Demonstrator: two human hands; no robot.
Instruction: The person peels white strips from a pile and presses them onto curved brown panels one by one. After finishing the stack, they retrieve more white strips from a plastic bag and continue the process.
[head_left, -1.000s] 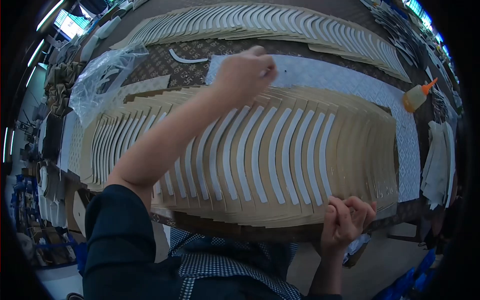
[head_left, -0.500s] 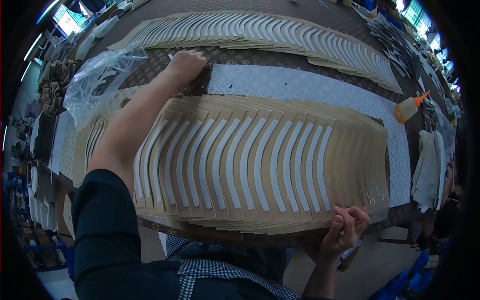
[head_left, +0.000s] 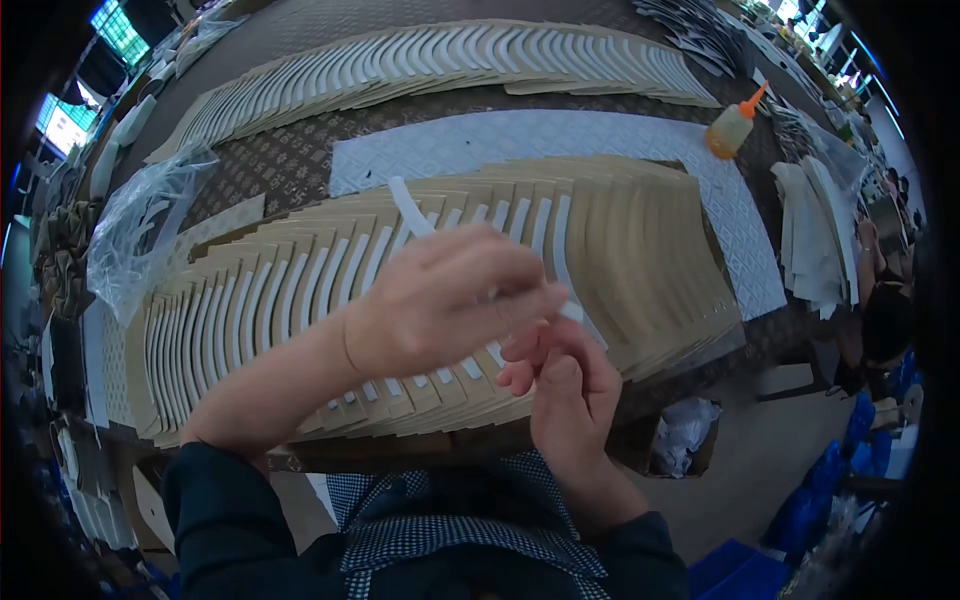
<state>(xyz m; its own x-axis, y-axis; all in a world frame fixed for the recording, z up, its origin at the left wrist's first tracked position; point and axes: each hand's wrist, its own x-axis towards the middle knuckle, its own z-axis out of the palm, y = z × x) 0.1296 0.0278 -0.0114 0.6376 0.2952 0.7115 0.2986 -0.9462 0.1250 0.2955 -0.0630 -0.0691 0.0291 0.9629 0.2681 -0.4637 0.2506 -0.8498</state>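
Note:
My left hand [head_left: 450, 295] is pinched on a white curved strip [head_left: 408, 206], which shows above the hand and at its fingertips. Just below those fingertips, my right hand [head_left: 575, 395] has its thumb and fingers pressed together; what they hold, if anything, is hidden. Both hands are over overlapping brown pieces [head_left: 640, 260] spread in a fan. White curved strips [head_left: 255, 310] lie on the left and middle pieces, while the ones at the right show bare brown.
Behind lies a second fan of brown pieces with white strips [head_left: 430, 60]. An orange-tipped bottle [head_left: 731, 132] stands on a pale patterned sheet [head_left: 520, 130] at the right. Clear plastic [head_left: 150, 225] lies at the left, grey pieces [head_left: 690, 35] at the back, and another person [head_left: 888, 300] is far right.
My left hand has come from the back left to the middle, with a white strip now showing in it. My right hand has moved left and up beside it. The view has shifted.

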